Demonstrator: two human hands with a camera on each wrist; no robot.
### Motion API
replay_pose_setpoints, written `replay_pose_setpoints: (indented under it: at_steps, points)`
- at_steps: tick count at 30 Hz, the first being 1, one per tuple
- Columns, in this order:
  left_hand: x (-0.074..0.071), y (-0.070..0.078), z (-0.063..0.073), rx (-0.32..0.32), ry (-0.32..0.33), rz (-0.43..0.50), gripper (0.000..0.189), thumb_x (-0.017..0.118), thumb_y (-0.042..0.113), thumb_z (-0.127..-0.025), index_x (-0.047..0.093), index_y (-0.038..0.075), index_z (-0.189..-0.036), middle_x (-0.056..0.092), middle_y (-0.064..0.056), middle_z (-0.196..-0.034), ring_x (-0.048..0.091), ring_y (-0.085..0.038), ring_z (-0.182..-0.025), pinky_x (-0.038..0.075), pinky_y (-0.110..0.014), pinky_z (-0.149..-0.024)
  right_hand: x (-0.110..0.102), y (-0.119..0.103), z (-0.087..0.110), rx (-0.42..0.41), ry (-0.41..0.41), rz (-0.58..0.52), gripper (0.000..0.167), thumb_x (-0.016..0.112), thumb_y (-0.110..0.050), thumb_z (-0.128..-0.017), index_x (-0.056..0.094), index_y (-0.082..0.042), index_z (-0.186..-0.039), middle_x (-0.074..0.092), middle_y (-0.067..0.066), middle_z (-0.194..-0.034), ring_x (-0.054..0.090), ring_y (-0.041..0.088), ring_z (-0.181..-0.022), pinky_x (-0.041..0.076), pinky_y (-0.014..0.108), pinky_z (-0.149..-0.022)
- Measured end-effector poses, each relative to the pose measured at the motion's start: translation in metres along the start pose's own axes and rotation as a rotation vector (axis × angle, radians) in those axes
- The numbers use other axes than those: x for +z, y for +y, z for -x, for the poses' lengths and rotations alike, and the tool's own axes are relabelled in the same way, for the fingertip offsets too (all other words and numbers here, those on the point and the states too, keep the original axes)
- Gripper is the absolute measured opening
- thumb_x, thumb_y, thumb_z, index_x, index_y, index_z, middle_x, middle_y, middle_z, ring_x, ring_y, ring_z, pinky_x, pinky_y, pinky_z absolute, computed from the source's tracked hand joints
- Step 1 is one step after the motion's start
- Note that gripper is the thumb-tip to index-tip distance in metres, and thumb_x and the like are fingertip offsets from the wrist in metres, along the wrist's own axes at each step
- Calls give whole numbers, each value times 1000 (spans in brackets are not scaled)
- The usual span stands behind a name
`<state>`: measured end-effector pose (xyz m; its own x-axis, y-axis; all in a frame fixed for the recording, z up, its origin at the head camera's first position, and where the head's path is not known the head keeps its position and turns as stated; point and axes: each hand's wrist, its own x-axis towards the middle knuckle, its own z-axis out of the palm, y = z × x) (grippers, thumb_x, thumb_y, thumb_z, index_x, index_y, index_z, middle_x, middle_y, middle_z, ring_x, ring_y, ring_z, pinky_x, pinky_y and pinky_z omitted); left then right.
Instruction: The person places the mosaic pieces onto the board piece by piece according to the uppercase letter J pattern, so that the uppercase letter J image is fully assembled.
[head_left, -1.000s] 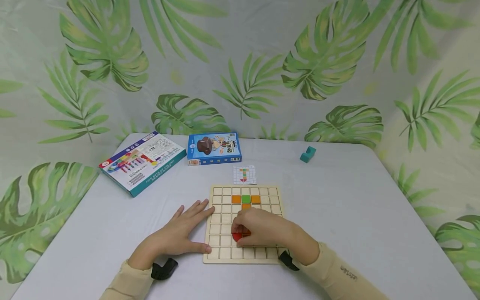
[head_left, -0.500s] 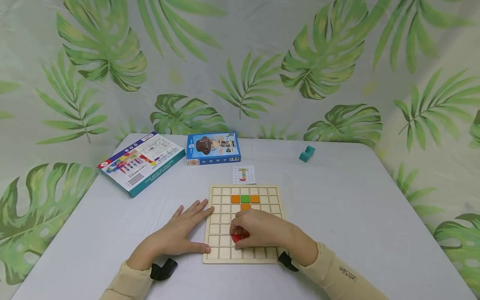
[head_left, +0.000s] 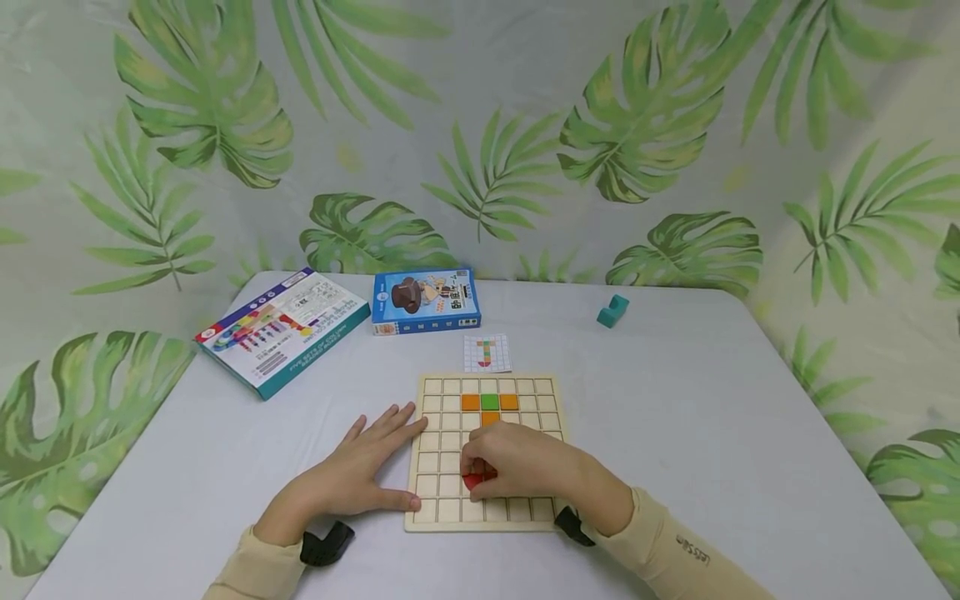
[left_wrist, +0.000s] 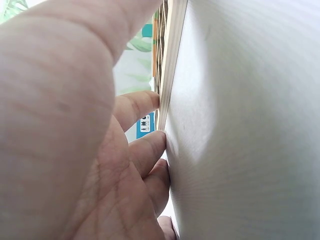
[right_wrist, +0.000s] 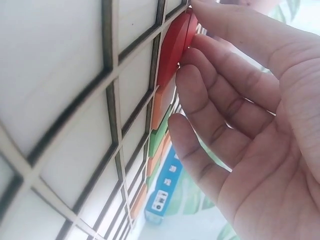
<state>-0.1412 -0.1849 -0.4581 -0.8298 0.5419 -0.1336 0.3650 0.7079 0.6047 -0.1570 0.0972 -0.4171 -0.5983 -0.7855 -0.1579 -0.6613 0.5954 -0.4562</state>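
A wooden grid board (head_left: 428, 486) lies on the table, with two orange tiles (head_left: 470, 402) flanking a green tile (head_left: 490, 402) in one row and another orange tile (head_left: 490, 418) below. My right hand (head_left: 525, 457) is over the lower middle cells, thumb and fingers pinching a red round-edged piece (head_left: 472, 482). In the right wrist view the red piece (right_wrist: 172, 47) sits at the grid beside an orange tile (right_wrist: 162, 105), fingertips at its edge. My left hand (head_left: 360, 471) lies spread, its thumb and fingertips at the board's left edge (left_wrist: 172, 50).
A small pattern card (head_left: 487, 353) lies just beyond the board. Behind it are a blue box (head_left: 427, 302) and, to the left, a white-and-teal box (head_left: 285, 332). A teal block (head_left: 613, 311) stands at the back right.
The view has shifted very slightly. Both hands keep nearly the same places, the right at the red piece and the left at the board's edge.
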Motion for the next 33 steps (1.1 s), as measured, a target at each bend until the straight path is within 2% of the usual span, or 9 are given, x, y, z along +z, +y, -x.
replay_pose_setpoints:
  at_steps: [19,33]
  points:
    - [3,-4,0,-6,-4,8,108,85,65,-82,37,20,-169,18,-11,-181,10,-43,-169,-2,-77,-129,6,2,-2,27,-5,-2,14,87,-25,-93,79,-17,-101,64,-11,-85,53,1,-77,50,13,-72]
    - [-2,-3,-1,19,6,20,107,83,64,-84,36,20,-169,18,-11,-181,9,-43,-169,-2,-77,-129,-3,5,4,-28,22,49,20,86,-29,-94,80,-16,-109,68,-9,-94,57,2,-81,51,13,-76]
